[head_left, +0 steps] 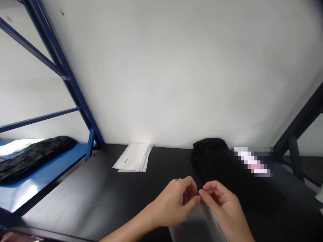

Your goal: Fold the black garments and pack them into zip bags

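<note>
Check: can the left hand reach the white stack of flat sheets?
Probably yes: the left hand pinches a clear plastic sheet with the right hand, so must release first; nothing shows between it and the white stack on the black tabletop.

The left hand (171, 203) and right hand (223, 205) curl toward each other, nearly meeting; both seem to be pinching.

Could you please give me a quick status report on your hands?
Left hand and right hand: fingers pinching top edge of a clear plastic bag. Black fabric and white paper stack lie beyond, apart from the hands.
</note>
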Motion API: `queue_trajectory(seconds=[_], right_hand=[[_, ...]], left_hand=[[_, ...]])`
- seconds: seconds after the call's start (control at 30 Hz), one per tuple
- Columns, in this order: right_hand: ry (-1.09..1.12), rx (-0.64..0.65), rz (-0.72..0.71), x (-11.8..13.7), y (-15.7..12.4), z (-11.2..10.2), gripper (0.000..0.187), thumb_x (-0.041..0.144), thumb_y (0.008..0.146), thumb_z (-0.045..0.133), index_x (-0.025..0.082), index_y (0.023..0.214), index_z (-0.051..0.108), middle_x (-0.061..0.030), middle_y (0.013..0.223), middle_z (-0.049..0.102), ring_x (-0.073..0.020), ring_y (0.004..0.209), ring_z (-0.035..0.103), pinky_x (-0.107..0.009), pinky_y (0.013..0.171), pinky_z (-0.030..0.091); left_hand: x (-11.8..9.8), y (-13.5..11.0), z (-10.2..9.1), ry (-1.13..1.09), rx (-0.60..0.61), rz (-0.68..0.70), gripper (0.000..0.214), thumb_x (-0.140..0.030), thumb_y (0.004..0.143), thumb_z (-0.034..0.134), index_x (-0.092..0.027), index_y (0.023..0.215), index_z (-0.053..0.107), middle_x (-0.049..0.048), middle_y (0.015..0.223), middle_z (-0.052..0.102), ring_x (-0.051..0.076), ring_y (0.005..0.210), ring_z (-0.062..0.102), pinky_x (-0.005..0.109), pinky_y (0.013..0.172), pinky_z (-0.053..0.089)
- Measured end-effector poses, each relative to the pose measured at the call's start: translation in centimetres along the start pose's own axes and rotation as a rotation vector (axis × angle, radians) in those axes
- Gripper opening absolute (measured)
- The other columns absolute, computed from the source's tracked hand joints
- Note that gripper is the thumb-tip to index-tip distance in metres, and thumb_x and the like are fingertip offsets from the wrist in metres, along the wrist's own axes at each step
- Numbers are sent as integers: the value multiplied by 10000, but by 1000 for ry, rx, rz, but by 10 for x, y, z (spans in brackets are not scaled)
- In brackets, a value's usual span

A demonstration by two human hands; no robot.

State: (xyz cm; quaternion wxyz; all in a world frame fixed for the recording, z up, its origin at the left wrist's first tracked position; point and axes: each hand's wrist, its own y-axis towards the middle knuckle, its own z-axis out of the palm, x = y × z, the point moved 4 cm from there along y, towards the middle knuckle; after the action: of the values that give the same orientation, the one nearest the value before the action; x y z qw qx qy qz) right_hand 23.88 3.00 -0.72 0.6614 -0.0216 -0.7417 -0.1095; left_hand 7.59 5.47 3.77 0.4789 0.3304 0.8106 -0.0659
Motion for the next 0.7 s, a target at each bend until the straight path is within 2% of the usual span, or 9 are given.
queue_trajectory(seconds=[0.07, 0.17, 0.3, 0.43, 0.53, 0.7], right_hand=[[4, 0, -5, 5, 0, 3, 431, 628, 728, 814, 222, 773, 679, -15, 688, 687, -197, 654, 685, -271, 597, 548], [-4, 66, -33, 3, -1, 8, 442, 660, 825, 731, 221, 797, 689, -25, 735, 695, -200, 704, 687, -277, 641, 545], [-95, 125, -50, -8, 2, 9, 508, 702, 846, 685, 216, 697, 669, -4, 652, 635, -164, 616, 593, -251, 559, 463], [-118, 144, -41, -14, 1, 8, 532, 691, 865, 667, 211, 640, 620, 28, 585, 548, -126, 556, 488, -232, 523, 384], [-161, 179, -30, -18, -7, 8, 538, 687, 858, 672, 215, 615, 583, 38, 558, 508, -118, 538, 445, -234, 513, 347], [-229, 241, 15, -34, -35, 14, 472, 594, 820, 710, 211, 578, 574, 35, 521, 496, -108, 516, 387, -245, 511, 271]], left_hand=[[5, -3, 5, 8, 26, -13, 60, -198, 891, 625, -169, 855, 664, -29, 721, 621, 125, 654, 540, 215, 609, 392], [11, -4, 10, -59, 36, -28, 221, -209, 918, 568, -169, 705, 613, -47, 626, 527, 104, 588, 453, 221, 565, 329], [14, -3, 13, -158, -49, -74, 372, -305, 931, 556, -182, 585, 499, -65, 561, 405, 98, 562, 358, 237, 534, 266], [16, -4, 12, -170, -144, -97, 363, -348, 934, 547, -169, 620, 581, -47, 578, 460, 114, 584, 404, 240, 553, 288], [23, -8, -7, -50, -228, -87, 358, -364, 945, 514, -168, 665, 617, -30, 606, 515, 126, 606, 452, 235, 574, 329], [47, -17, -70, 135, -356, -139, 398, -424, 967, 454, -184, 682, 594, -27, 590, 514, 140, 584, 473, 239, 562, 351]])
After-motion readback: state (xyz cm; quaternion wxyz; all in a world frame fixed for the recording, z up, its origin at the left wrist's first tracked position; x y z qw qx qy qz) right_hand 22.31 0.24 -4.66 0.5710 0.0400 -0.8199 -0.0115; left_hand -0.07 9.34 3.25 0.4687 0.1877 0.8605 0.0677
